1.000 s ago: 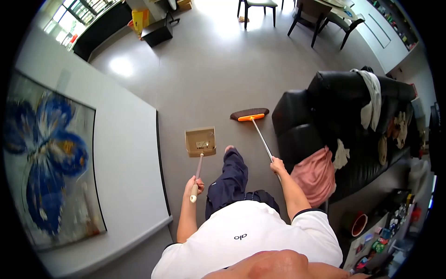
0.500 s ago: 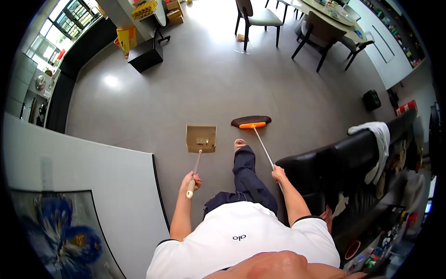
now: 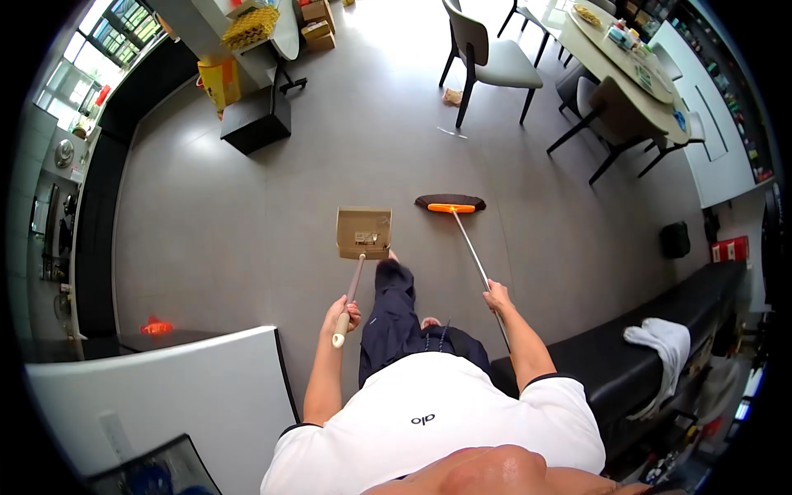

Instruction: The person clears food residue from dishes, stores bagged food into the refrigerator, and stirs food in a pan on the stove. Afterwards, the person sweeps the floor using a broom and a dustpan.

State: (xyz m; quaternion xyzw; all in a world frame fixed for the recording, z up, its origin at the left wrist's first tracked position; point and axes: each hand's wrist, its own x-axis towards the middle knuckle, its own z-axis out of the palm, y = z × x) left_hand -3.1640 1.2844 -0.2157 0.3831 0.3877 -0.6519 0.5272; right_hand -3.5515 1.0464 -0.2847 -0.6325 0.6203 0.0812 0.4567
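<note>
My left hand (image 3: 345, 313) is wrapped round the handle of a beige dustpan (image 3: 363, 221), whose pan is held out in front of my legs. A few small bits lie in the pan. In my right hand (image 3: 497, 297) is the metal stick of a broom (image 3: 470, 241). Its orange head with dark bristles (image 3: 450, 202) is out ahead, to the right of the dustpan and apart from it. Ahead on the grey floor are a crumpled brown scrap (image 3: 452, 96) and a thin white strip (image 3: 451, 132), beside a chair.
A grey-seated chair (image 3: 499, 73) and a dining table (image 3: 598, 58) stand ahead right. A black box (image 3: 257, 124) and yellow bag (image 3: 219, 82) are ahead left. To my right runs a black sofa (image 3: 610, 351); a white partition (image 3: 181, 379) flanks my left.
I have stepped forward, one leg now out in front beneath the dustpan. The chair, table and floor scraps appear nearer. Both hands keep their holds.
</note>
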